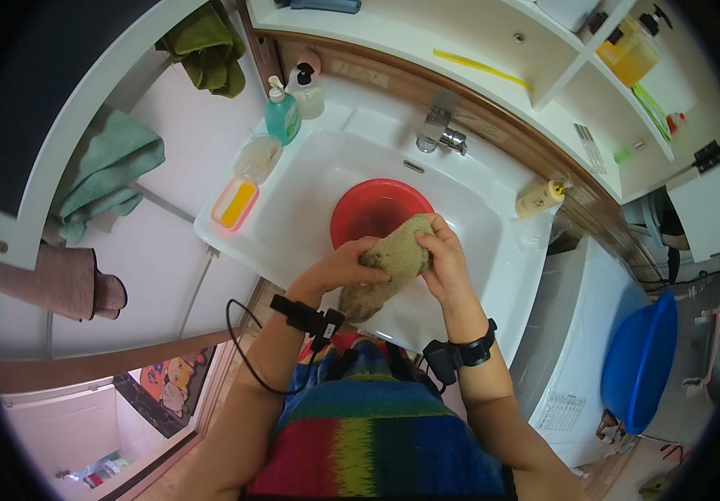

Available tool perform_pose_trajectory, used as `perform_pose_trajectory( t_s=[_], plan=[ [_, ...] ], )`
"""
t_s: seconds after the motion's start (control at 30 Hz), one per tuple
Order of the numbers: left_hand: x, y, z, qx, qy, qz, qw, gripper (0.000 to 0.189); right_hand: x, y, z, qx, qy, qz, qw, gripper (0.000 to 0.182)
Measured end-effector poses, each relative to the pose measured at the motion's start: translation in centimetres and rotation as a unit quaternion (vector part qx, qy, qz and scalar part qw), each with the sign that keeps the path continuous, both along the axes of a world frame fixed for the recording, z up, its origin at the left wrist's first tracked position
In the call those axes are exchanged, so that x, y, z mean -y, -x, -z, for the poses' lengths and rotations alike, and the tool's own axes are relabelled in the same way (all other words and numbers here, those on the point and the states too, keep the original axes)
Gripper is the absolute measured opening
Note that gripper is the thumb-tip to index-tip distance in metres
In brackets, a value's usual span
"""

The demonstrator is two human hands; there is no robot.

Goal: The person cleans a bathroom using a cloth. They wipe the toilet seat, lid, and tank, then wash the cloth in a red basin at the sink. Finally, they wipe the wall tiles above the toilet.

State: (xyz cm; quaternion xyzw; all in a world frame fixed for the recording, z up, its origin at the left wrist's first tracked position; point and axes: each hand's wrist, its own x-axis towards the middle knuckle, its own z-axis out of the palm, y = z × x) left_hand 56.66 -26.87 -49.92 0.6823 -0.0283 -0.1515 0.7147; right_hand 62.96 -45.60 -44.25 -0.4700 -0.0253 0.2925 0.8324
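Both hands hold a soiled yellow-green cloth (400, 250) over the near edge of the white washbasin (297, 206). My left hand (341, 266) grips its left side, with the thumb lying across it. At its upper right end, my right hand (444, 253) pinches it between thumb and fingers. The cloth's lower left end is brownish and hangs past my left hand. Just behind the cloth, a red plastic basin (347, 213) stands in the washbasin, with dark liquid or something dark inside, partly hidden by the cloth and hands.
A chrome faucet (438, 133) stands at the back. On the left rim are a teal pump bottle (283, 116) and a soap dish with a yellow bar (239, 205). A cream-coloured bottle (538, 199) stands on the right rim. A blue tub (638, 363) is at far right.
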Motion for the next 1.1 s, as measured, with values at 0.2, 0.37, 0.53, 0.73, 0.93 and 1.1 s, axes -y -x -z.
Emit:
perform_pose_trajectory(
  t_s=[0.2, 0.37, 0.53, 0.73, 0.93, 1.1],
  plan=[
    [-2.7, -3.3, -0.5, -0.101, 0.140, -0.034, 0.984, 0.038, -2.9, -2.2, 1.0, -0.050, -0.017, 0.098, 0.994, 0.021],
    [-7.1, -7.0, -1.2, 0.002, 0.160, -0.199, 0.967, 0.049, -9.2, -5.2, 2.6, -0.027, 0.052, 0.094, 0.994, 0.029],
    [-10.6, -9.9, -2.2, 0.060, 0.056, -0.189, 0.979, 0.047, -16.7, -7.2, 5.6, -0.147, 0.021, -0.005, 0.989, 0.053],
    [-13.7, -11.5, 2.8, 0.174, -0.226, -0.196, 0.938, 0.060, -20.5, -10.4, 11.3, -0.180, -0.089, 0.001, 0.980, 0.048],
    [-15.0, -9.5, 7.4, 0.141, -0.362, -0.259, 0.884, 0.075, -25.6, -16.1, 11.8, 0.144, 0.233, 0.147, 0.950, 0.053],
    [-16.0, -9.3, 9.0, 0.123, -0.388, -0.241, 0.881, 0.073, -29.5, -18.1, 15.7, 0.445, 0.382, 0.130, 0.800, 0.046]
  ],
)
